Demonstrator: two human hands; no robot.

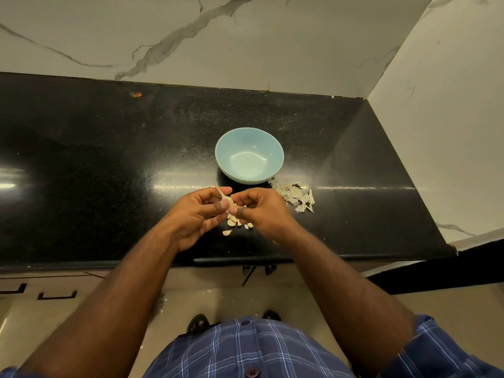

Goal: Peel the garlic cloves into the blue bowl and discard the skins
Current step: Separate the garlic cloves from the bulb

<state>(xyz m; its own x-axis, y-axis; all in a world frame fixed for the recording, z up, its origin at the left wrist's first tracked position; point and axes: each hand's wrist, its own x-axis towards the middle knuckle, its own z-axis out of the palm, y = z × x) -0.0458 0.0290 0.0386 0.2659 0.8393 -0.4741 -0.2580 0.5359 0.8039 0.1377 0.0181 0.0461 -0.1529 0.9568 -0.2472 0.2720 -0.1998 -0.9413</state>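
Note:
A light blue bowl (249, 155) stands on the black countertop (109, 159), and nothing shows inside it. Just in front of the bowl, above the counter, my left hand (195, 216) and my right hand (260, 210) meet. Both pinch one pale garlic clove (229, 201) whose thin stem end sticks up to the left. Under my hands lie several loose garlic cloves (234, 223), partly hidden by my fingers. A heap of papery garlic skins (296, 195) lies to the right of the bowl's front.
The counter ends at a marble wall (245, 39) behind and a side wall (436, 118) on the right. Its front edge (240, 260) runs below my wrists. Cabinet fronts with dark handles (57, 295) and the floor lie beneath.

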